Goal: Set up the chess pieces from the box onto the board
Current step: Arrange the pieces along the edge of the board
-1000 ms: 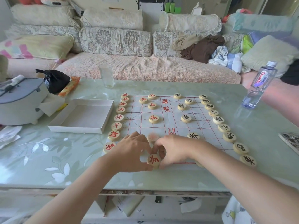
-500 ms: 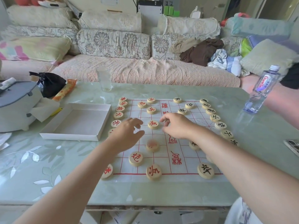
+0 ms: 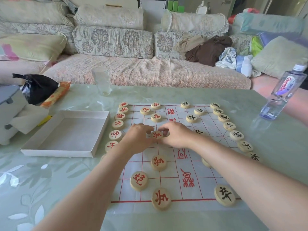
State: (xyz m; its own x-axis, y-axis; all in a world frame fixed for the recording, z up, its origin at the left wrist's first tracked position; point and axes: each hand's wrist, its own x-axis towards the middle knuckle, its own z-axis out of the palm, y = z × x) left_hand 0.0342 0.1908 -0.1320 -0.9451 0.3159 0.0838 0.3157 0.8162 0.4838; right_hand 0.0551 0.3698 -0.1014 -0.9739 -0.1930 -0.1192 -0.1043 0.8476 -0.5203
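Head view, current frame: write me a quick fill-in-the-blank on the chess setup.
The left hand and right hand both grip a piece lettered in ____.
The white box lies to the ____ of the board.
The nearest right-side piece is lettered in ____.
Missing words: red; left; black.

Box point(image 3: 66, 135) left of board point(image 3: 175, 157); glass point(image 3: 101, 80) behind; bottle point(image 3: 281, 95) right.
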